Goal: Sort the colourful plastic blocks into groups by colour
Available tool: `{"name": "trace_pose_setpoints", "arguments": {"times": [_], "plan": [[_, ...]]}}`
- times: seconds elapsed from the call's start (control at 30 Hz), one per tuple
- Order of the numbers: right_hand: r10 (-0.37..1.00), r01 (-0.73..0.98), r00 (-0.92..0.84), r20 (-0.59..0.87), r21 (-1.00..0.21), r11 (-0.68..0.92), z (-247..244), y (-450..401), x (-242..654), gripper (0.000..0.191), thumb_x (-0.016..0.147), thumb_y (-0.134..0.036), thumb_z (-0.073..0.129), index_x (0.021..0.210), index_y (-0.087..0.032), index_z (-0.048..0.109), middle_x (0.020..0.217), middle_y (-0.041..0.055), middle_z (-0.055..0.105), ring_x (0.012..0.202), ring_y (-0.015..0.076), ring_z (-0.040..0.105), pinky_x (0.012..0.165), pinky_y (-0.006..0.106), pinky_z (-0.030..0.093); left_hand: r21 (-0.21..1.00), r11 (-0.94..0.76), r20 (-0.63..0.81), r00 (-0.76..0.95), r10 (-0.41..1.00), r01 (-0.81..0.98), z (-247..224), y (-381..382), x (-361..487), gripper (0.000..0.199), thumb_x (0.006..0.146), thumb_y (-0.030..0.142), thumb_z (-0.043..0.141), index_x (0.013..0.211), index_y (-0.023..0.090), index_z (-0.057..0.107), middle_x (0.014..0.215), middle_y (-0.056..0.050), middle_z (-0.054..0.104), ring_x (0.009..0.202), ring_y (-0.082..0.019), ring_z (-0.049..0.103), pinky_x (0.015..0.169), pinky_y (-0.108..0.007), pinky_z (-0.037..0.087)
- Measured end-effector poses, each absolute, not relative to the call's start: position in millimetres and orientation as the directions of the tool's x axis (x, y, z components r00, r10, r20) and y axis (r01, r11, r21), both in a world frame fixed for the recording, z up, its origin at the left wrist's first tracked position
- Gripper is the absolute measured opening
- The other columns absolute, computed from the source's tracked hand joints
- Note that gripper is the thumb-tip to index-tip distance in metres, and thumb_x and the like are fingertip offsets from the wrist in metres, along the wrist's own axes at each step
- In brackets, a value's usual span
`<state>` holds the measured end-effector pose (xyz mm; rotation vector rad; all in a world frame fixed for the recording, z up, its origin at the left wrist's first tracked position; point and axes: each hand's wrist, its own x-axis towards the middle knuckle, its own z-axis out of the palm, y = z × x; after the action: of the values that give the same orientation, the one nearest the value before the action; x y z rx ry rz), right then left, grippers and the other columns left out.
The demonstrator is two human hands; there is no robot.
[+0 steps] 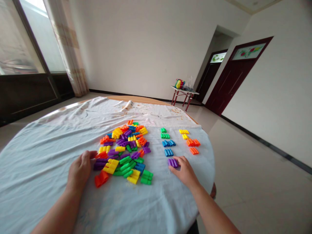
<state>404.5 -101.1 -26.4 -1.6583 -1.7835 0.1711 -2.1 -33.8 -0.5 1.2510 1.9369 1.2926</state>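
Note:
My right hand (pixel 184 170) grips a purple toy block (pixel 173 163) made of joined tubes, thumb on the near side and fingers on the far side, low at the cloth. Beyond it two blue blocks (pixel 168 152) and two green blocks (pixel 165 136) form a column. My left hand (pixel 81 167) rests at the left edge of a mixed pile of blocks (pixel 131 139), its fingers reaching toward a purple block (pixel 99 164); I see nothing held in it. Around the pile's near side lie an orange block (pixel 101 179), a yellow block (pixel 134 176) and a green block (pixel 146 177).
To the right, yellow blocks (pixel 184 132) and orange blocks (pixel 193 142) make a second column near the table's edge. A wrinkled pale blue cloth (pixel 44 169) covers the round table. Behind stands a small side table (pixel 185 91) with a colourful bag (pixel 179 84).

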Motion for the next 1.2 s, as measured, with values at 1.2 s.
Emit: {"name": "trace_pose_setpoints", "arguments": {"times": [1.2], "plan": [[0.823,0.781,-0.482,0.3,-0.277,0.559,19.7,-59.6,246.5,0.036,0.079,-0.033,0.065,0.114,-0.024,0.061,0.128,0.006,0.056,0.121,0.0247,0.043,0.103,0.046,0.029,0.946,-0.028,0.19,-0.481,0.856,0.324,-17.9,-29.0,-12.1,0.054,0.077,0.057,0.033,0.077,0.017,0.068,0.077,-0.009,0.072,0.077,-0.025,0.066,0.079,-0.038,0.05]]}}
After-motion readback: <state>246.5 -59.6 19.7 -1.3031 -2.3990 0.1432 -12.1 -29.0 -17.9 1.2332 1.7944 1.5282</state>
